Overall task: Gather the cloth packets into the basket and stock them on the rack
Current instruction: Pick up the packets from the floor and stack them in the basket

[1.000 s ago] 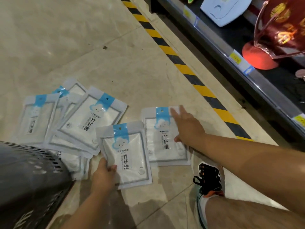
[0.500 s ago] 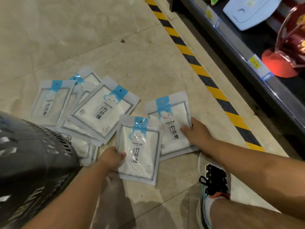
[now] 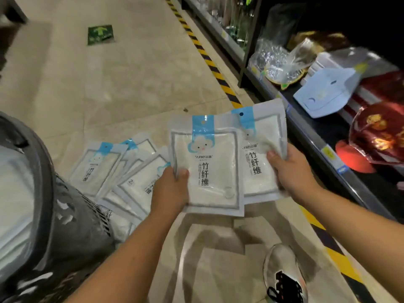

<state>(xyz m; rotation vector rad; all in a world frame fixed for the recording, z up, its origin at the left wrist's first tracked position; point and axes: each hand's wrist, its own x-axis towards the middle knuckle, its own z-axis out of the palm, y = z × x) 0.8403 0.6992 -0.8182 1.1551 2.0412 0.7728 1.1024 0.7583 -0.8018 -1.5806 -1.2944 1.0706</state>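
Cloth packets: two were off the floor, one per hand, held up between the basket and the rack. The left-hand packet sat in front and overlapped the left edge of the right-hand packet. Both were upright, blue header tabs on top. The remaining packets lay in a fanned, overlapping pile on the tiled floor, just beside the basket at the person's left. Pale contents showed inside the basket; could not tell what.

Handling, judged: light, flat pouches. The glossy film was likely slippery and the folded cloth inside soft, so a pouch would flex rather than stay rigid. Nothing fragile. The best hold looked to be a side edge or lower corner, thumb on the face and fingers behind. Stacked pouches could slide off one another.

Grip: the left hand pinched its packet at the lower left edge, thumb across the front, fingers hidden behind. The right hand pinched the other at its right edge, thumb on the face. Both hands were closed on film, neither slack. The rack at right held other goods.
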